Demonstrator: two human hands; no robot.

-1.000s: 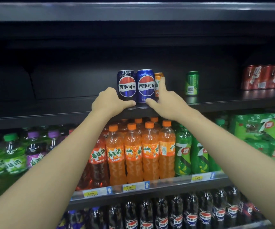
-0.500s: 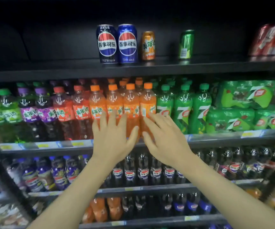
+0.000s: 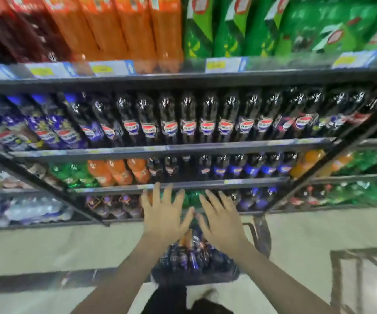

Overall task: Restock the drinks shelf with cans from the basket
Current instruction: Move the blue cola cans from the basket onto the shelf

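Both hands are held out flat with fingers spread, the left hand (image 3: 163,217) and the right hand (image 3: 222,219) side by side, and nothing is held. The basket (image 3: 205,271) of cans (image 3: 188,254) sits on the floor just below them, near the shelf's bottom edge. It looks like the reach-for-more step, so a can must be gripped next.

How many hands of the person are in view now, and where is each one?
2. The left hand and the right hand hang side by side, fingers spread and empty, above the basket of cans on the floor.
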